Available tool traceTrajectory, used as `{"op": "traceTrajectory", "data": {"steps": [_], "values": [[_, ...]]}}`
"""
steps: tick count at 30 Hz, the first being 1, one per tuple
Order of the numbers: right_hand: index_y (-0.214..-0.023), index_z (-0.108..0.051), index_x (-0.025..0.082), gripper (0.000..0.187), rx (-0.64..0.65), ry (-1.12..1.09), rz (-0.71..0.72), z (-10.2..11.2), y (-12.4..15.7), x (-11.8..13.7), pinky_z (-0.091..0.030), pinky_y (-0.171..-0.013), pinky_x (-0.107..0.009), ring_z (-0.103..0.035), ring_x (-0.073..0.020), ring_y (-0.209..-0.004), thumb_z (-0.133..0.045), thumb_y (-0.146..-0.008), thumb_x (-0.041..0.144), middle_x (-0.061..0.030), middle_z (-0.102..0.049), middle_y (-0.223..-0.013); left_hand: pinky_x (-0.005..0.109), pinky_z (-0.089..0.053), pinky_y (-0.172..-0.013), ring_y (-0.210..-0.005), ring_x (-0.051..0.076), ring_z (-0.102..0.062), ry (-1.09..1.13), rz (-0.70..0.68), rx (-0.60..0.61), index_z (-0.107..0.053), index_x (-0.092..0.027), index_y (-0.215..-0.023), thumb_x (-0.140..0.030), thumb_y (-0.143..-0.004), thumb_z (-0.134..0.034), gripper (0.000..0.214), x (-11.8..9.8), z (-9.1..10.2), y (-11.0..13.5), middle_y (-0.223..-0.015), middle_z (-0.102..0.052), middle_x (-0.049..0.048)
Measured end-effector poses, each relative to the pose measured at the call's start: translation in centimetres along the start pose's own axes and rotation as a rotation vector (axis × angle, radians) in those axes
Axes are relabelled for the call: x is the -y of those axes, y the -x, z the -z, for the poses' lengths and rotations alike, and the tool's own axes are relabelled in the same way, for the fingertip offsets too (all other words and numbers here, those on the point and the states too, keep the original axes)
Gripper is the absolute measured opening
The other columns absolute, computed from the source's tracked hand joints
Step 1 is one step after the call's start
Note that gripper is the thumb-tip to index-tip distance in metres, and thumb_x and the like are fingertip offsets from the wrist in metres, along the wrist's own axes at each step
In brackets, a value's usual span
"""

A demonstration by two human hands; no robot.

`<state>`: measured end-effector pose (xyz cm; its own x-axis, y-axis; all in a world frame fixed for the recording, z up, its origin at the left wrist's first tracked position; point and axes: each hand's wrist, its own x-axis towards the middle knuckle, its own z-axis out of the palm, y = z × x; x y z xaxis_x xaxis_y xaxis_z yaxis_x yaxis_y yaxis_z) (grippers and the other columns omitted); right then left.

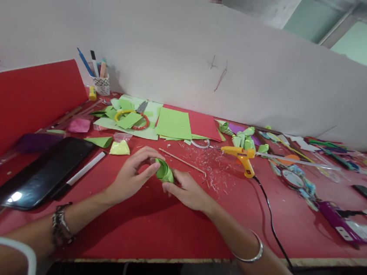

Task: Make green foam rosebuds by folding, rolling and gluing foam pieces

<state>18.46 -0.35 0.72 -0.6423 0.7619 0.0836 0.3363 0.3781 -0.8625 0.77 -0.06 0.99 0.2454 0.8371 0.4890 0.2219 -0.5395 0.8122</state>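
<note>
A rolled piece of green paper (164, 171) is held between my two hands above the red table. My left hand (137, 167) pinches its upper left rim between thumb and fingers. My right hand (188, 189) grips the lower right side, its fingertips partly hidden behind the roll. The roll's open end faces up toward me and shows coiled layers. Just beyond it lies a thin wooden stick (184, 161). A small bag of yellow material (121, 145) sits to the left, near my left hand.
A yellow glue gun (241, 156) with a black cord lies to the right, beside scattered scraps. Green paper sheets (174, 123) and scissors (138, 114) are at the back. A dark tablet (43, 173), a marker (85, 168) and a pen cup (102, 85) stand or lie left; a purple power strip (338, 221) is right.
</note>
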Motion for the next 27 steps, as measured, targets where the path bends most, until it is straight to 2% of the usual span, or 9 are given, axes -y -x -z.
{"op": "traceTrajectory", "data": {"steps": [6,11,19,24,27], "values": [[-0.082,-0.047,0.017,0.020,0.032,-0.094,-0.014,0.12,0.09,0.12,-0.040,-0.058,-0.023,-0.049,-0.0101,-0.061,-0.043,-0.083,0.036,0.0008,-0.052,-0.068,0.025,-0.041,-0.067,-0.072,0.012,-0.048,0.014,0.015,0.009,-0.054,-0.019,-0.088,-0.025,-0.083,-0.046,0.012,0.05,0.00,0.10,-0.080,-0.051,0.0020],[-0.077,-0.048,0.015,0.027,0.051,-0.139,-0.001,0.17,0.03,0.10,-0.040,-0.058,-0.022,-0.049,-0.0091,-0.060,-0.035,-0.086,0.037,-0.0003,-0.051,-0.068,0.025,-0.042,-0.065,-0.071,0.013,-0.048,0.020,0.026,0.000,-0.055,-0.018,-0.086,-0.026,-0.082,-0.047,0.012,-0.06,0.01,0.06,-0.078,-0.051,0.0022],[-0.075,-0.047,0.016,0.021,0.051,-0.186,-0.037,0.02,-0.03,0.22,-0.039,-0.055,-0.021,-0.048,-0.0083,-0.057,-0.043,-0.082,0.035,0.0014,-0.050,-0.064,0.025,-0.043,-0.064,-0.072,0.013,-0.049,0.001,0.023,-0.003,-0.055,-0.018,-0.084,-0.025,-0.081,-0.047,0.011,-0.12,0.04,-0.08,-0.078,-0.052,0.0023],[-0.078,-0.049,0.016,0.024,0.063,-0.198,-0.019,-0.03,-0.09,-0.11,-0.040,-0.057,-0.022,-0.048,-0.0082,-0.059,-0.040,-0.084,0.037,0.0004,-0.052,-0.069,0.027,-0.044,-0.068,-0.076,0.014,-0.049,0.055,0.020,0.016,-0.055,-0.020,-0.091,-0.026,-0.082,-0.046,0.014,0.00,0.15,0.03,-0.083,-0.050,0.0037],[-0.084,-0.051,0.016,0.026,-0.003,-0.218,-0.011,-0.09,-0.28,-0.38,-0.042,-0.060,-0.023,-0.048,-0.0094,-0.063,-0.039,-0.084,0.039,-0.0011,-0.053,-0.076,0.031,-0.044,-0.076,-0.086,0.017,-0.050,0.103,0.034,0.051,-0.050,-0.022,-0.103,-0.029,-0.080,-0.049,0.023,0.73,0.00,0.28,-0.095,-0.049,0.0059]]}}
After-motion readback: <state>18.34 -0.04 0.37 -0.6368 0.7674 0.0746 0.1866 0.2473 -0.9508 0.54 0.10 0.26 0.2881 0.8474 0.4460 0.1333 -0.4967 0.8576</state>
